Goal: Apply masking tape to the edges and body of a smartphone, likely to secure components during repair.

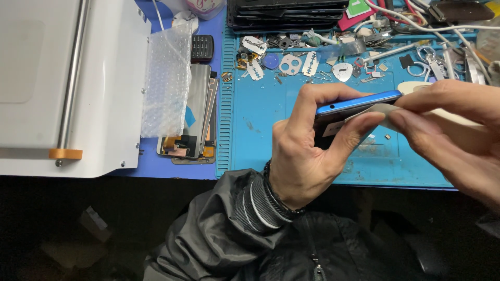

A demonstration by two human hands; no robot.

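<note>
Overhead, both hands (364, 130) clamp a blue phone (359, 103) above the cluttered blue mat (260, 114).

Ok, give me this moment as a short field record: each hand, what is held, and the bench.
left hand: grips blue phone on edge, thumb and fingers around it
right hand: pinches thin pale card against the phone's edge
surface: blue work mat
behind: razor blades, small metal parts
left side: white machine, bubble wrap, stacked screens
</note>
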